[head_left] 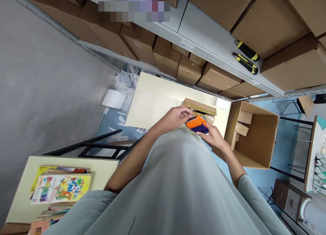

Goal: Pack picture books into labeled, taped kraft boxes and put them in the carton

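An orange and dark-blue block-like object [197, 123] is held in front of my body, over the near edge of the cream table. Its exact kind I cannot make out. My right hand [213, 136] grips it from the right, thumb and fingers on its end. My left hand [178, 117] is closed, with its fingertips pinched together at the object's upper left edge. What the left fingers pinch is too small to tell. Just behind the object lies a narrow cardboard box [200, 106], with shiny clear plastic beside it.
A large open carton [257, 140] holding several small boxes stands right of the table [152, 99]. Shelves of cartons rise beyond, with two yellow-black utility knives [246, 62] on one. Colourful books [62, 187] lie on a side table at left. Crumpled paper [126, 80] litters the floor.
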The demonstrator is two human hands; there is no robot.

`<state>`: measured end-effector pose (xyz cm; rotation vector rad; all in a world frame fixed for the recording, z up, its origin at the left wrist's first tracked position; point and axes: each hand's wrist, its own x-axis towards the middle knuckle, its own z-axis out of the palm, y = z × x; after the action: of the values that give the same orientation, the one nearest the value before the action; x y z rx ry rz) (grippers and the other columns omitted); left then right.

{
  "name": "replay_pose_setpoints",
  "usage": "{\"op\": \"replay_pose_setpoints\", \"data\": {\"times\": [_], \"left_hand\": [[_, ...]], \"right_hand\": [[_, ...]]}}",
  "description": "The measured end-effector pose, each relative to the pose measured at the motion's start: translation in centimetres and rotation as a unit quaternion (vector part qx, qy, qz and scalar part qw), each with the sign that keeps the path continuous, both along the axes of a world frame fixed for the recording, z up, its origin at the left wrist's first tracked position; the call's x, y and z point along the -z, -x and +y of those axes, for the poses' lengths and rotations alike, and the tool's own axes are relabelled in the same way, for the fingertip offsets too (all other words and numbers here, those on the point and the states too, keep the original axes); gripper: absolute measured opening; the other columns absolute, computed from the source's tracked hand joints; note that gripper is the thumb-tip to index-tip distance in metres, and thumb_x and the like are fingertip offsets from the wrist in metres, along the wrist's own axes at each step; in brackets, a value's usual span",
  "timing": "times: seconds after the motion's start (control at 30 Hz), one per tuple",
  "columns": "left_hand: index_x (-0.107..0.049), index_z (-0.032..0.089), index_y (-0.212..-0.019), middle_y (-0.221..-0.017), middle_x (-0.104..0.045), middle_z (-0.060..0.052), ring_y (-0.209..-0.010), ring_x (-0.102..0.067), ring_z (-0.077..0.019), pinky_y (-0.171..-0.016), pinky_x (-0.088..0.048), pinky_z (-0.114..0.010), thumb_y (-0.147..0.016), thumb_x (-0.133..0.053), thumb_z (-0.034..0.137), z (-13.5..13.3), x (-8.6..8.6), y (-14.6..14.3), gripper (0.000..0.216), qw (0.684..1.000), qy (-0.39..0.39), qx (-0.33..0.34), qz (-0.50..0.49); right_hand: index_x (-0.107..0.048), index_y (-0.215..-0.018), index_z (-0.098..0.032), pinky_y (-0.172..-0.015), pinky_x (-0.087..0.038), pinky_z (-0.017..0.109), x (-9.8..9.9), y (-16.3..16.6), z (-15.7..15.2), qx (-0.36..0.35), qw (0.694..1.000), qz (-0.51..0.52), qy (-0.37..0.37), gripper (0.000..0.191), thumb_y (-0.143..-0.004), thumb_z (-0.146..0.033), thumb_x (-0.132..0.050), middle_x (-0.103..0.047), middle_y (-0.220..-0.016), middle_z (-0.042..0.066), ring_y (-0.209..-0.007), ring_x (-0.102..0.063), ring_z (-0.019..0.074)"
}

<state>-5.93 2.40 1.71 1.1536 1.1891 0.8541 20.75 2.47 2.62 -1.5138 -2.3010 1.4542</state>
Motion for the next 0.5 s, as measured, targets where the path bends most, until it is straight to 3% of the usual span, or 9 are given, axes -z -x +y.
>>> {"op": "replay_pose_setpoints", "data": {"times": [0.17,0.37,0.5], "left_hand": [[-0.076,0.020,-0.097,-0.101,-0.079,-0.006,-0.090,-0.072,-0.0196,-0.085,-0.061,-0.032,-0.095,-0.064,0.040,-0.7,1.1,-0.4,0.023,0.999,-0.009,-0.042,0.001],[-0.073,0.021,-0.098,-0.096,-0.080,-0.005,-0.089,-0.073,-0.0209,-0.086,-0.060,-0.034,-0.096,-0.063,0.045,-2.2,3.5,-1.6,0.026,0.993,0.048,-0.105,0.009],[-0.075,0.020,-0.097,-0.095,-0.080,-0.006,-0.087,-0.073,-0.0216,-0.084,-0.059,-0.033,-0.093,-0.066,0.049,-2.3,4.5,-1.3,0.031,0.989,0.069,-0.133,-0.008]], "right_hand": [[-0.069,-0.137,-0.024,-0.087,-0.060,0.045,-0.4,0.2,1.0,-0.018,0.999,-0.027,0.027,0.057,-0.096,-0.064,-0.072,-0.080,-0.108,0.008,-0.094,-0.076,0.0328],[-0.071,-0.125,-0.024,-0.077,-0.059,0.040,-0.4,0.0,2.3,-0.046,0.993,-0.032,0.099,0.055,-0.094,-0.069,-0.071,-0.079,-0.093,0.004,-0.082,-0.074,0.0284],[-0.069,-0.111,-0.022,-0.074,-0.058,0.037,-1.7,-0.7,3.7,-0.046,0.982,-0.016,0.184,0.054,-0.093,-0.073,-0.072,-0.078,-0.088,0.004,-0.078,-0.073,0.0252]]}}
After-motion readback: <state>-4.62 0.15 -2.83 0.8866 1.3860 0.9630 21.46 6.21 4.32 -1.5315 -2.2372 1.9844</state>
